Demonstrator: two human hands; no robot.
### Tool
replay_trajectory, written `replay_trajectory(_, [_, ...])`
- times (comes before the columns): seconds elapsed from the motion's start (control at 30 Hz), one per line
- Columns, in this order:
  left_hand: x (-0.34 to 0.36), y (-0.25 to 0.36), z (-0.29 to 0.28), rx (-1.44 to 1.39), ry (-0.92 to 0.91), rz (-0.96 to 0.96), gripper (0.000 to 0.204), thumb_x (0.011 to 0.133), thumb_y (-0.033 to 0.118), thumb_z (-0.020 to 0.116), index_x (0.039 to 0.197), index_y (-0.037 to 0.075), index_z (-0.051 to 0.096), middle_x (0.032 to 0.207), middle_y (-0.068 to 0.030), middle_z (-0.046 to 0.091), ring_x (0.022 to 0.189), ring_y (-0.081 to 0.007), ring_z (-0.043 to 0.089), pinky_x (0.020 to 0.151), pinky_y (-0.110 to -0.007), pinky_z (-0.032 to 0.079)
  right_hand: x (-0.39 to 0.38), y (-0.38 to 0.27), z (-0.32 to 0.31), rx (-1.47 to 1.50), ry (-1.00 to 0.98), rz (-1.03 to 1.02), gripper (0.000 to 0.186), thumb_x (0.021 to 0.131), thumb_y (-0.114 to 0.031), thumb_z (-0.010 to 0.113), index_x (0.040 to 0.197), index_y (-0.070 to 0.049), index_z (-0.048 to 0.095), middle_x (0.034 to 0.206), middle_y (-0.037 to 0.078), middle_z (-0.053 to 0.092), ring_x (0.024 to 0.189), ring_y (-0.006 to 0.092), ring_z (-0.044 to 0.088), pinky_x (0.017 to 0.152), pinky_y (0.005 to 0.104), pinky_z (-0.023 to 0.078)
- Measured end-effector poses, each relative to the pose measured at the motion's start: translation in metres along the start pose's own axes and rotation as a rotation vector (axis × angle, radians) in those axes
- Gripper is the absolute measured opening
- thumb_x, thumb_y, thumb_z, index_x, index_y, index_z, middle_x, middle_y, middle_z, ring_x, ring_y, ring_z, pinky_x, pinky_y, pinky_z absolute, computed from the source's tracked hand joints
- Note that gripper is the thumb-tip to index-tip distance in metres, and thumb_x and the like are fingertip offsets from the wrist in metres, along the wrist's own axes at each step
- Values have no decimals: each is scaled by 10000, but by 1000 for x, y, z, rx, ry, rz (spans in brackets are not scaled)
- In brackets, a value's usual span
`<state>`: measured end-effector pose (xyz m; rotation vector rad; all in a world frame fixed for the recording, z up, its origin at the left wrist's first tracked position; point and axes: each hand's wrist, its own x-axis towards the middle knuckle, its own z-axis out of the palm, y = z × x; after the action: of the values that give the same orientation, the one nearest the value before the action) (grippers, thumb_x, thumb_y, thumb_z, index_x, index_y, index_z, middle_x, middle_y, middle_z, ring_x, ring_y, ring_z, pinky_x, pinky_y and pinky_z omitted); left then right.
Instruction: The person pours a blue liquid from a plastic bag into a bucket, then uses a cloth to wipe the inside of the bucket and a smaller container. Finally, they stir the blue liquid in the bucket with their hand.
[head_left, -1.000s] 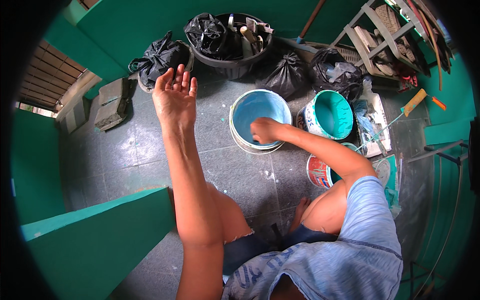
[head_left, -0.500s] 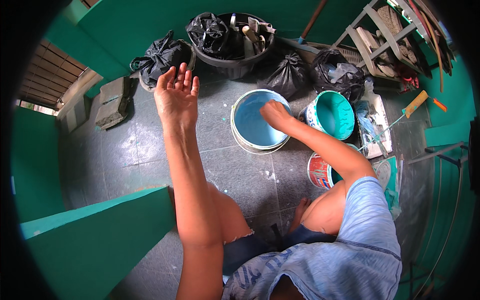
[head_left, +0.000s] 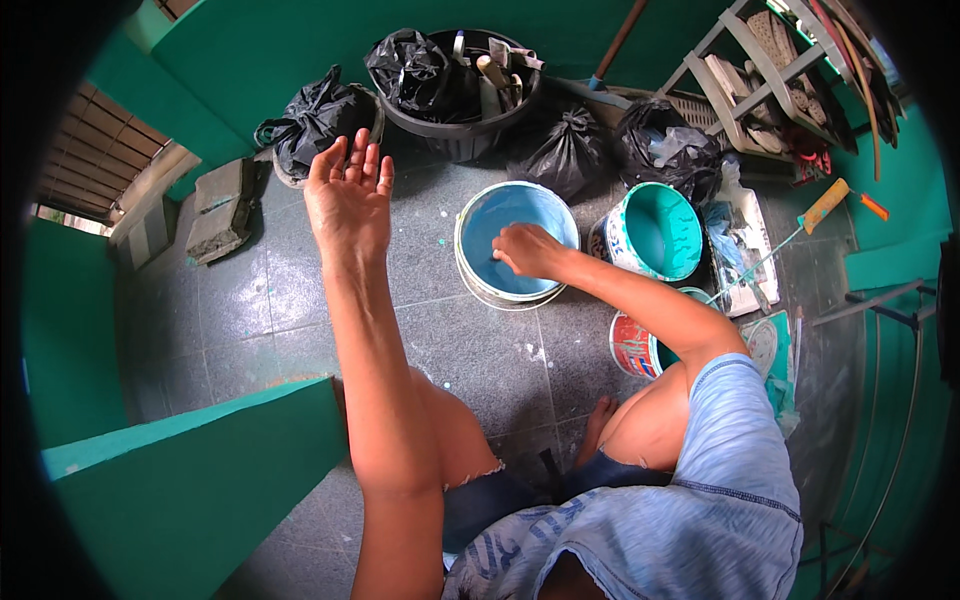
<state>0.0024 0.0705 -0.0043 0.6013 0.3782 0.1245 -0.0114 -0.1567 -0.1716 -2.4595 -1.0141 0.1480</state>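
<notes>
My left hand (head_left: 350,205) is raised, palm up, with its fingers apart and nothing in it. Over the mouth of a white bucket (head_left: 466,268) with light blue paint inside, my right hand (head_left: 530,250) is closed, its fingers curled together. Whatever those fingers grip, if anything, is hidden beneath them. Just right of that bucket stands a second bucket (head_left: 611,240) coated inside with turquoise paint. A red-and-white paint can (head_left: 632,346) sits partly behind my right forearm.
Black garbage bags (head_left: 560,155) and a black tub (head_left: 455,138) of tools line the back wall. A paint roller (head_left: 822,207) lies at the right near a grey step ladder (head_left: 745,90). Concrete blocks (head_left: 220,212) rest at left, and a low green wall (head_left: 200,470) stands nearer.
My right hand has moved left and slightly down within the mouth of the blue-paint bucket. My left hand stays raised and open, almost unmoved.
</notes>
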Motion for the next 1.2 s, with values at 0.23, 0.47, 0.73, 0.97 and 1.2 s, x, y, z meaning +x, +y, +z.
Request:
replay_trajectory(0.23, [-1, 2, -2, 15, -10, 6, 292, 817, 216, 524, 1059, 62, 468, 1065, -88, 541, 1007, -182, 484, 914, -354, 360, -2, 20, -10, -247, 27, 154, 71, 677, 10, 499, 631, 4, 553, 671, 202, 568, 674, 378, 571, 591, 453, 464])
replay_trajectory(0.47, [-2, 0, 1, -28, 2, -4, 251, 827, 172, 509, 1027, 26, 472, 1091, -123, 523, 1011, -217, 495, 904, -363, 404, -7, 1, -29, -153, -314, 200, 70, 692, -36, 556, 659, 10, 596, 698, 212, 592, 657, 362, 588, 591, 430, 473])
replay_trajectory(0.73, [1, -2, -4, 4, -25, -13, 283, 815, 223, 523, 1048, 71, 473, 1077, -87, 540, 998, -183, 484, 908, -352, 361, -5, 2, -7, 95, -84, 6, 86, 725, -45, 568, 664, 9, 596, 682, 186, 588, 677, 362, 578, 618, 425, 455])
replay_trajectory(0.97, [-2, 1, -1, -15, -14, 1, 261, 830, 177, 498, 1045, 32, 464, 1094, -119, 525, 1025, -217, 490, 913, -359, 393, -5, 22, -11, -211, 71, 105, 24, 662, 9, 567, 654, 9, 589, 673, 192, 575, 679, 371, 582, 603, 423, 476])
replay_trajectory(1.2, [2, 10, -8, -23, 2, 22, 289, 800, 221, 553, 1029, 65, 473, 1052, -93, 547, 970, -184, 497, 874, -341, 393, -4, 12, -41, -166, -392, 253, 59, 641, -29, 570, 656, 4, 617, 684, 220, 594, 655, 365, 604, 565, 419, 476])
